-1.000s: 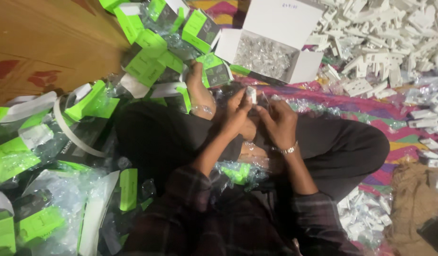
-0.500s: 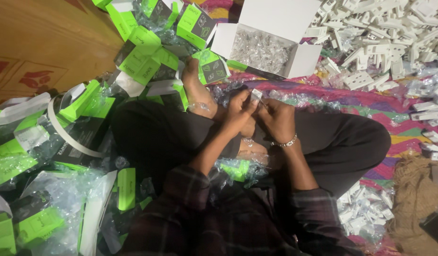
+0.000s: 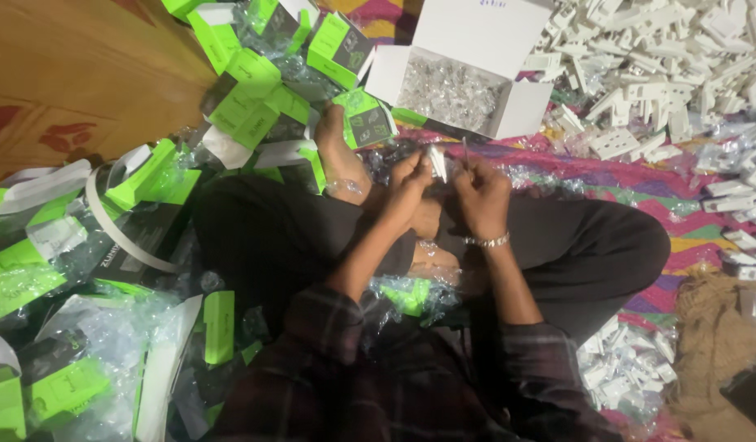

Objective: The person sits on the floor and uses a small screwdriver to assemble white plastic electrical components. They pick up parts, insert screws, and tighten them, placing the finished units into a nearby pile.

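I sit cross-legged in dark trousers on a patterned cloth. My left hand [image 3: 410, 182] pinches a small white plastic part [image 3: 437, 161] held upright above my bare foot [image 3: 338, 155]. My right hand [image 3: 478, 190], with a metal bracelet on the wrist, is closed on a thin tool or piece [image 3: 464, 150] right beside that part; what it is cannot be made out. The two hands almost touch. Just beyond them stands an open white box [image 3: 521, 110] filled with small clear pieces.
A heap of white plastic parts [image 3: 664, 74] covers the floor at the upper right. Green-and-black cartons [image 3: 255, 78] and clear plastic bags [image 3: 108, 344] lie piled to my left. Bare wooden floor [image 3: 75, 74] shows at the upper left, brown sacking [image 3: 713, 344] at the right.
My hands stay together over my lap; the fingers shift slightly on the white part. The view has tilted a little, so the box sits higher in the picture.
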